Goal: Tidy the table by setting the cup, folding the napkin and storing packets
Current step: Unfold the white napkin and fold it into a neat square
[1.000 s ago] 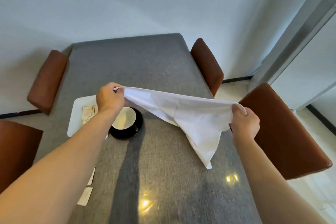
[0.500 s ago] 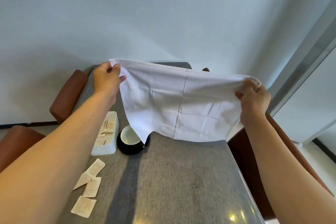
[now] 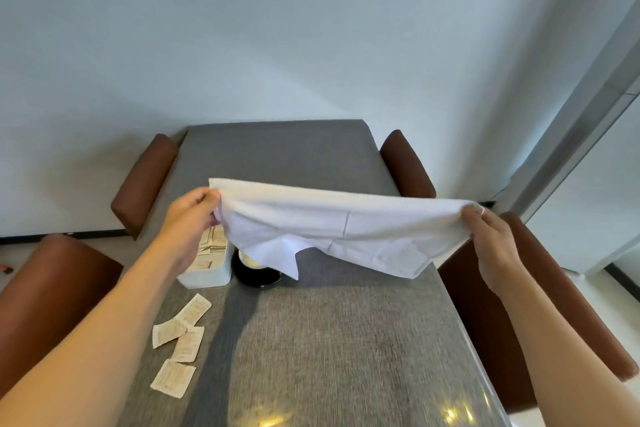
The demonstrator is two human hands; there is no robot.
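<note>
At the far left I see two brown padded chairs [image 3: 52, 291] along the left edge of the long grey fabric-textured table [image 3: 346, 340]. Near that left edge, four small beige paper packets [image 3: 183, 343] lie loose on the tabletop, close together, some overlapping at their corners. Just beyond them stands a white rectangular plastic box [image 3: 207, 276] with more beige packets lying inside it. My left hand [image 3: 188, 218] is raised above the box and pinches the left upper corner of the white cloth napkin [image 3: 339, 229] between thumb and curled fingers.

Just right of the box, touching or nearly touching it, I see a black round saucer [image 3: 258, 277] with a pale cup [image 3: 250, 261] on it; the hanging napkin hides most of the cup, so I cannot tell how it sits.

The napkin is stretched in the air between my two hands, above the middle of the table, and shows crease lines across it. Its top edge runs nearly level. Its lower part sags, with one corner pointing down over the saucer and another hanging near the table's right edge. Whether any corner touches the tabletop I cannot tell.

My right hand [image 3: 491, 243] grips the napkin's right upper corner, fingers curled around the bunched cloth. Behind it, two more brown chairs [image 3: 536, 315] stand along the table's right side.
</note>
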